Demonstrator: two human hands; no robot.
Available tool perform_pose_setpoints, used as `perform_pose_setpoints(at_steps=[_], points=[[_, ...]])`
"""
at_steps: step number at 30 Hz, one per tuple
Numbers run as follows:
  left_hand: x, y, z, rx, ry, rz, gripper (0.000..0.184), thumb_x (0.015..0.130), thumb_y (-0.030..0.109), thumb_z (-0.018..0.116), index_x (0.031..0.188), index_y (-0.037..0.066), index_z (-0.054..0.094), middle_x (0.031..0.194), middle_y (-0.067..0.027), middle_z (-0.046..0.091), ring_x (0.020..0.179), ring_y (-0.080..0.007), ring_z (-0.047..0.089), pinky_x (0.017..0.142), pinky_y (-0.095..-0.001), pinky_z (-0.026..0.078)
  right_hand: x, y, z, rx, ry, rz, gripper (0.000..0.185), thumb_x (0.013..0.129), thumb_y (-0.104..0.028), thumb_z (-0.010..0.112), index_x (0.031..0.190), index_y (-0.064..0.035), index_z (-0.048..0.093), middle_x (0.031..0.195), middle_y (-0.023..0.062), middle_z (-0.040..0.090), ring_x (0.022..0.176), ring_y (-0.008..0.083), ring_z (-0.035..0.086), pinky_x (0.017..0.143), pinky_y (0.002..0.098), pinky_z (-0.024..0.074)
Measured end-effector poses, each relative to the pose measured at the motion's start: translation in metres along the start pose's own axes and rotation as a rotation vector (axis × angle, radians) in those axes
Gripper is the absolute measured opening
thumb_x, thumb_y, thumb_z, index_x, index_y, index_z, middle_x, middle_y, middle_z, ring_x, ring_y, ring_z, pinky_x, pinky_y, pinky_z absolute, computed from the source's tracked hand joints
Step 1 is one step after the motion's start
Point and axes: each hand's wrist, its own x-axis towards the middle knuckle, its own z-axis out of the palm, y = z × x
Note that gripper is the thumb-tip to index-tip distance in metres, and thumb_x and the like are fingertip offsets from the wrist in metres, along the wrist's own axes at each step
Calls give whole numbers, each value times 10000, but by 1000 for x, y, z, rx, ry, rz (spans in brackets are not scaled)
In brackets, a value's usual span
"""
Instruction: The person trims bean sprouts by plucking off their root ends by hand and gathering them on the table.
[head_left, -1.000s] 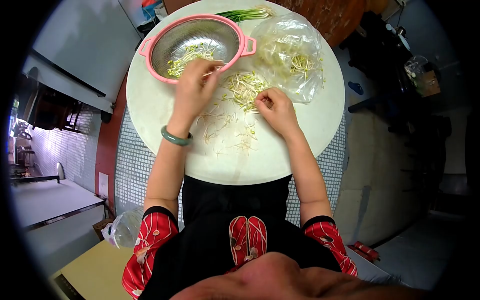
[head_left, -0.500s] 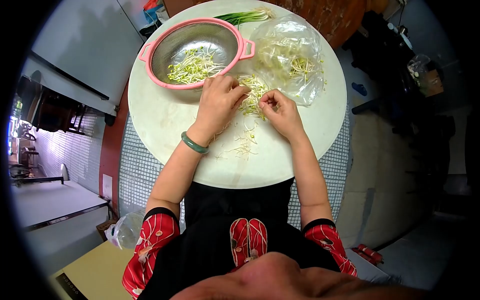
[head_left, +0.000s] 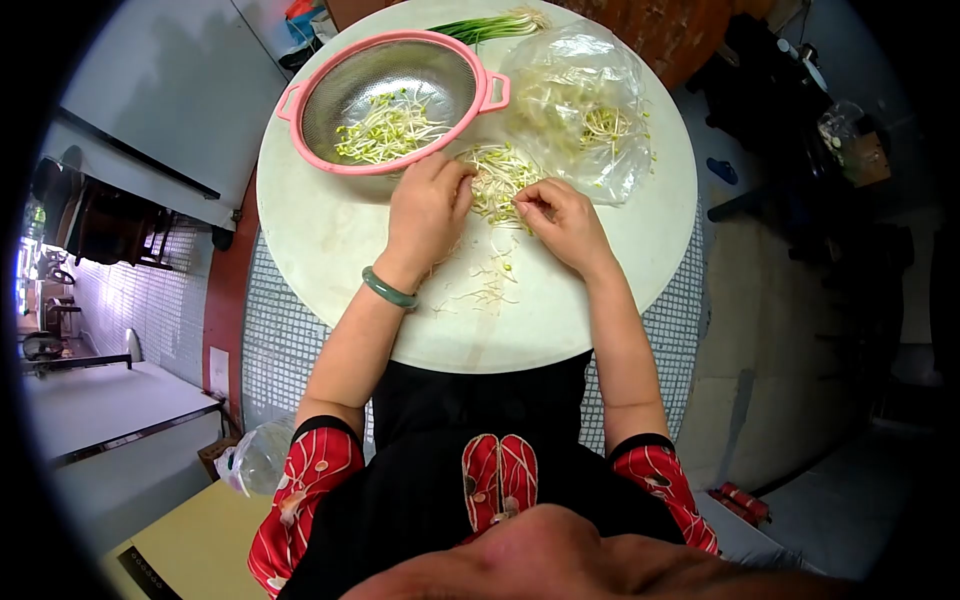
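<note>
the loose bean sprouts (head_left: 505,180) lie heaped on the round table (head_left: 320,240), between both hands. i see the left hand (head_left: 426,207) and right hand (head_left: 566,222) with fingers curled in at the heap's edges; from here i cannot tell whether either pinches a stem. a light fingertip pinch should spare such slender stems, with stray threads (head_left: 490,292) best kept out of the pink-rimmed colander (head_left: 345,80).

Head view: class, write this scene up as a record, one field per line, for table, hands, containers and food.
Table: white, round
Left hand: at the left edge of the loose sprouts
Right hand: at their right edge
Held: cannot tell
Colander: pink rim, sprouts inside
Bag: clear, sprouts inside
Scallions: beyond the loose sprouts
</note>
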Motion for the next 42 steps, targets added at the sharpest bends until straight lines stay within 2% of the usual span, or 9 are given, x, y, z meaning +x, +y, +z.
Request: perform_pose_setpoints(at_steps=[2,6,12,16,20,24,30,34,42], points=[[-3,0,-6,-93,-25,-152,103,757,118,692,828,50,662,789,-76,580,774,-260,549,709,-364,427,0,4,0,105,26,71,113,848,-81,631,927,-4,655,814,55,626,725,132,588,650,267,480],[-16,1,-35,234,-457,5,110,773,130,677,757,43,611,792,-75,577,795,-245,550,724,-372,427,3,11,-6,450,108,241,151,882,-54,580,1012,6,626,823,23,606,758,82,579,682,235,477],[-11,7,-28,216,-352,193,97,727,122,674,804,85,628,874,-49,560,825,-231,541,753,-331,409,5,15,-15,842,16,318,222,905,-61,489,1115,0,531,831,48,587,699,103,549,629,230,463],[-3,12,-8,63,-524,405,74,770,129,570,801,110,635,849,-43,547,858,-193,545,780,-321,406,5,17,-18,1215,-47,408,192,913,-65,460,1100,-31,486,806,54,557,656,112,514,551,247,437],[-5,5,-3,69,-545,439,78,762,119,613,830,110,651,880,-22,571,867,-188,551,784,-312,410,6,21,-19,1334,-72,400,100,930,-87,477,1024,-59,493,787,41,540,636,102,491,504,237,403],[-7,-1,1,33,-515,418,74,773,107,626,836,69,615,899,-41,578,863,-212,551,785,-325,415,6,22,-17,1248,-77,410,67,940,-126,516,982,-74,508,790,25,543,634,81,484,490,210,389],[-3,6,-5,-144,-516,255,135,776,49,639,881,39,554,918,-92,574,857,-278,540,775,-358,420,4,10,-11,749,-192,428,142,943,-204,573,916,-66,588,690,-58,478,551,25,384,482,184,323],[-1,9,-12,-159,-519,233,131,783,36,625,881,39,537,879,-108,568,827,-297,534,768,-363,416,1,11,-7,501,-311,428,257,936,-269,585,913,-35,691,712,-61,513,653,45,410,613,211,372],[-4,12,-13,-160,-533,262,123,792,69,644,860,51,543,790,-104,557,755,-283,526,728,-366,404,-4,14,-7,530,-486,346,204,897,-226,596,893,-37,673,768,-23,599,736,59,497,686,228,422]])
